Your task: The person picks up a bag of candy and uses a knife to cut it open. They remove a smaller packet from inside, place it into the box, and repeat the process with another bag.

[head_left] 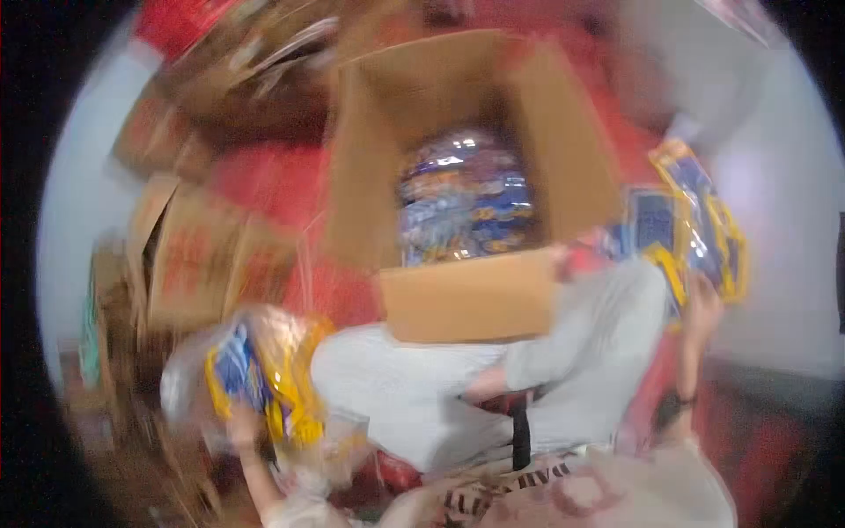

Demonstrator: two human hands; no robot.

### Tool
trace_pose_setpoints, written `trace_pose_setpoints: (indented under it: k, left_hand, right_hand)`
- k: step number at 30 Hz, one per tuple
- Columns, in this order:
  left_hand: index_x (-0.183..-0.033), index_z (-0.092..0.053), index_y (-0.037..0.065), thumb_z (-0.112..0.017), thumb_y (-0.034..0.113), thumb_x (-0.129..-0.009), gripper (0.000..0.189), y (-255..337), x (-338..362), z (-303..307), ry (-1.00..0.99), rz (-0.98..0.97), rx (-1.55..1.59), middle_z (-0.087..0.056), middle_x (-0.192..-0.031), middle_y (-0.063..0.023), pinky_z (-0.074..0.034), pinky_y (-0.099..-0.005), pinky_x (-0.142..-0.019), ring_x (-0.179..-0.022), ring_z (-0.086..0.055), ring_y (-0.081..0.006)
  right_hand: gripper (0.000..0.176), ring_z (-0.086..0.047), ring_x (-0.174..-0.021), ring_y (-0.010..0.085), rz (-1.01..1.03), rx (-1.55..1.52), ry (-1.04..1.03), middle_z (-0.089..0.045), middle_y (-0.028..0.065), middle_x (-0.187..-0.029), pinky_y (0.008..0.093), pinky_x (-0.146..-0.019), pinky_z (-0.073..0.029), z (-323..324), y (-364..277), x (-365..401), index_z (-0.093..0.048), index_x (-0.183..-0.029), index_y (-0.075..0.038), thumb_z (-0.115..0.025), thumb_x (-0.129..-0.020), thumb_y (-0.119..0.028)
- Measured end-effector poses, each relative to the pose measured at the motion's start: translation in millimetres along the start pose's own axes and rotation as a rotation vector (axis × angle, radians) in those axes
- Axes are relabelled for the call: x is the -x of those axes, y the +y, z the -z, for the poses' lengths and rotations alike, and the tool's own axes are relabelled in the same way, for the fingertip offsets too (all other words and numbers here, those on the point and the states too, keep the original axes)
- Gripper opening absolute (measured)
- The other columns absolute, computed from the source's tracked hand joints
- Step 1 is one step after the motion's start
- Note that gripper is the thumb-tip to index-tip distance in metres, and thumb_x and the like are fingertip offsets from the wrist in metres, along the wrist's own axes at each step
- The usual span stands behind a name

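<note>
The whole view is smeared by motion. My right hand (701,308), out at the right, is closed on the lower end of a shiny blue and yellow packet (704,229), which stands up from the fingers. At the lower left, my left hand (245,427) is closed at the bottom edge of another blue and yellow packet (236,370). Clear plastic and more yellow wrapping lie right beside it. Between my hands and farther forward is an open cardboard box (466,299), its flaps folded out. Inside it sit several shiny blue packets (466,198) under clear plastic.
My crossed legs (405,378) lie against the box's near flap. Brown cartons (198,255) stand at the left, with more cardboard at the back left. The floor covering (273,185) is red. A pale wall (783,238) rises at the right.
</note>
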State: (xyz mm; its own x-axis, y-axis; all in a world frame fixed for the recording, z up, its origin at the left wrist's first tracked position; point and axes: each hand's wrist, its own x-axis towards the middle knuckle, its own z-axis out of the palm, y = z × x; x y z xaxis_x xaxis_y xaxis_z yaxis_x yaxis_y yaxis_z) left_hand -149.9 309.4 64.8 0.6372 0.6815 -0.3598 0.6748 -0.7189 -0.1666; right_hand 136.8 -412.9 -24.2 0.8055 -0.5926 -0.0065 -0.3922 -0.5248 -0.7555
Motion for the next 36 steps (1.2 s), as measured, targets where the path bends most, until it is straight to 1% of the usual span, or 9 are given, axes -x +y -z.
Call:
trace_pose_setpoints:
  k: [2,4,7,10,14,23,28,34,36]
  left_hand:
    - [-0.114,-0.069,0.002,-0.065,0.018,-0.098,0.023,30,24,25,-0.071,0.029,-0.386,-0.074,-0.085,-0.01,-0.058,-0.0358,-0.067,-0.072,-0.072,-0.0251]
    - [-0.098,-0.073,-0.002,-0.062,0.03,-0.102,0.035,102,88,65,0.485,-0.368,-0.382,-0.074,-0.089,-0.0181,-0.054,-0.0445,-0.071,-0.078,-0.07,-0.0364]
    - [-0.098,-0.072,-0.003,-0.069,0.027,-0.098,0.03,154,103,74,-0.06,-0.526,0.085,-0.071,-0.082,-0.0137,-0.053,-0.0366,-0.069,-0.075,-0.065,-0.018]
    - [-0.1,-0.071,-0.003,-0.073,0.02,-0.097,0.023,221,136,56,-0.55,-0.526,0.568,-0.072,-0.084,-0.0111,-0.052,-0.0314,-0.073,-0.079,-0.062,-0.0111]
    - [-0.102,-0.072,-0.002,-0.07,0.012,-0.098,0.016,296,149,29,-0.494,-0.714,0.659,-0.073,-0.086,-0.0112,-0.053,-0.0304,-0.077,-0.083,-0.065,-0.0135]
    - [-0.105,-0.071,-0.003,-0.069,0.01,-0.098,0.016,329,137,6,-0.405,-0.984,0.739,-0.073,-0.089,-0.0167,-0.054,-0.0312,-0.075,-0.084,-0.069,-0.0163]
    - [-0.105,-0.07,-0.005,-0.069,0.01,-0.098,0.017,328,138,4,-0.403,-0.967,0.81,-0.073,-0.089,-0.0161,-0.054,-0.0305,-0.071,-0.079,-0.067,-0.0141]
    - [-0.112,-0.069,-0.005,-0.067,0.011,-0.1,0.02,333,130,-16,-0.554,-0.978,0.898,-0.074,-0.097,-0.013,-0.054,-0.03,-0.077,-0.089,-0.065,-0.0109]
    - [-0.122,-0.067,0.003,-0.068,0.012,-0.095,0.028,342,122,-13,-0.544,-1.012,0.918,-0.075,-0.092,-0.0144,-0.057,-0.0346,-0.078,-0.081,-0.073,-0.0255]
  right_hand:
    - [0.042,-0.066,-0.079,0.0126,-0.006,-0.094,0.059,-0.075,0.0083,-0.086,0.0271,-0.073,-0.051,0,15,-5,-0.076,-0.108,0.005,-0.076,-0.092,-0.034]
    - [0.041,-0.071,-0.082,0.0141,0.032,-0.101,0.071,-0.078,0.0135,-0.09,0.031,-0.073,-0.055,-17,47,-7,-0.077,-0.104,0.005,-0.078,-0.088,-0.033]
    - [0.034,-0.073,-0.084,0.0392,0.012,0.114,0.058,-0.073,0.0233,-0.087,0.045,-0.077,-0.057,-32,49,7,-0.078,-0.099,-0.004,-0.073,-0.087,-0.035]
    - [0.033,-0.072,-0.089,0.0394,0.0,0.087,0.052,-0.074,0.0208,-0.092,0.0463,-0.078,-0.056,-49,71,9,-0.077,-0.099,-0.006,-0.075,-0.086,-0.036]
    - [0.044,-0.072,-0.086,0.0421,0.019,0.165,0.21,-0.074,0.0203,-0.092,0.0529,-0.074,-0.055,-56,59,9,-0.061,-0.118,-0.01,-0.079,-0.084,-0.031]
    - [0.018,-0.069,-0.084,0.041,0.234,0.495,0.121,-0.069,0.0193,-0.092,0.0528,-0.072,-0.055,-16,80,-7,-0.067,-0.093,-0.005,-0.069,-0.079,-0.017]
    - [0.014,-0.066,-0.088,0.0437,0.205,0.313,0.259,-0.07,0.0206,-0.093,0.0493,-0.077,-0.054,23,45,6,-0.069,-0.087,-0.004,-0.07,-0.079,-0.016]
    - [0.013,-0.064,-0.067,0.0201,0.295,-0.177,0.436,-0.063,0.0066,-0.075,0.0319,-0.06,-0.049,79,-15,23,-0.065,-0.089,-0.002,-0.075,-0.089,-0.01]
    - [0.018,-0.055,-0.062,0.0058,0.066,-0.806,0.191,-0.059,-0.0013,-0.074,0.0237,-0.047,-0.038,88,-38,41,-0.065,-0.088,-0.003,-0.074,-0.095,-0.018]
